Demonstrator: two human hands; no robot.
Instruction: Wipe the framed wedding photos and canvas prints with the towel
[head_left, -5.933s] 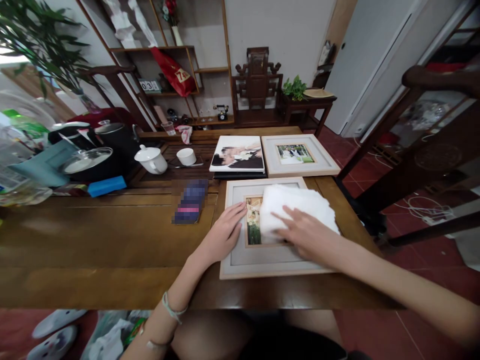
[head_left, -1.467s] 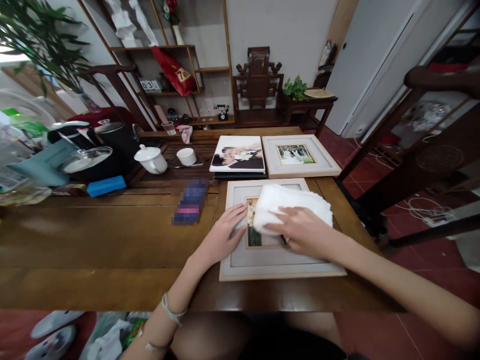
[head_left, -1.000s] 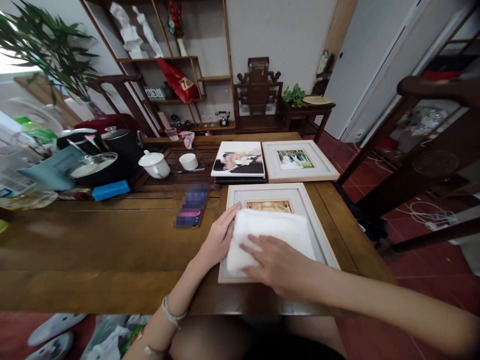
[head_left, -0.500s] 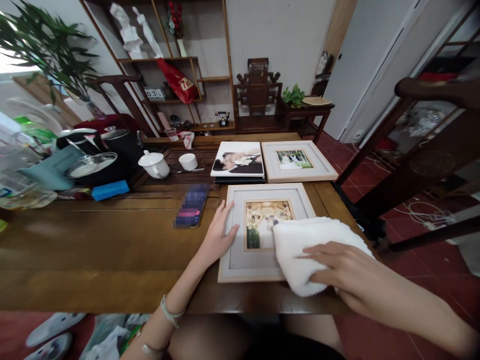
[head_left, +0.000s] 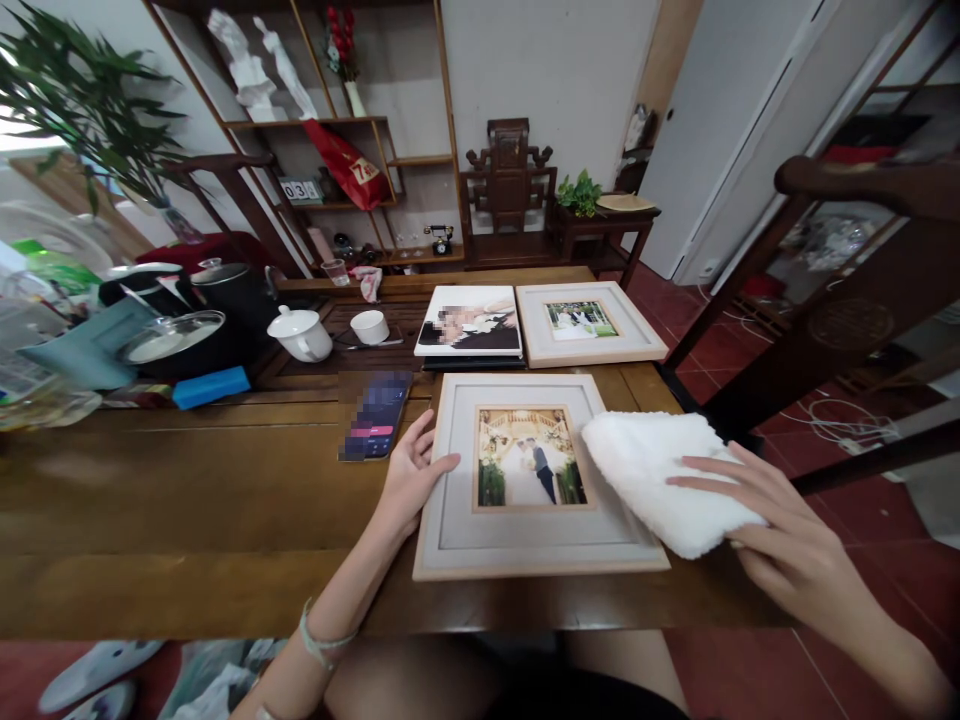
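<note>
Head view: my left hand (head_left: 411, 478) lies open and flat on the table (head_left: 187, 500), fingers spread, with the fingertips and thumb touching the left rail of the frame (head_left: 525, 540). My right hand (head_left: 772, 530) is on the cloth (head_left: 660, 470), fingers stretched over its top and thumb tucked at its near edge, a loose hold rather than a fist. The cloth is white, fluffy and folded thick. Its left end lies over the frame's right rail, and the rest sits on the table near the right edge. The frame lies flat in front of me, close to the table's near edge. It has pale wood rails and a wide grey mat, and it holds a photo (head_left: 529, 470) of two people standing under an arch with greenery. The glass is uncovered except under the cloth's corner. Just beside my left hand is a phone (head_left: 373, 415), face up. Beyond the frame an album (head_left: 471, 322) and a second frame (head_left: 589, 323) lie side by side, the latter holding a small outdoor photo. To the left sit a white cup (head_left: 370, 326), whose inside I cannot see, a lidded white teapot (head_left: 301, 333) and a black pot (head_left: 172, 335) under a glass lid, contents unclear. A blue sponge (head_left: 210, 386) lies in front of the pot.
</note>
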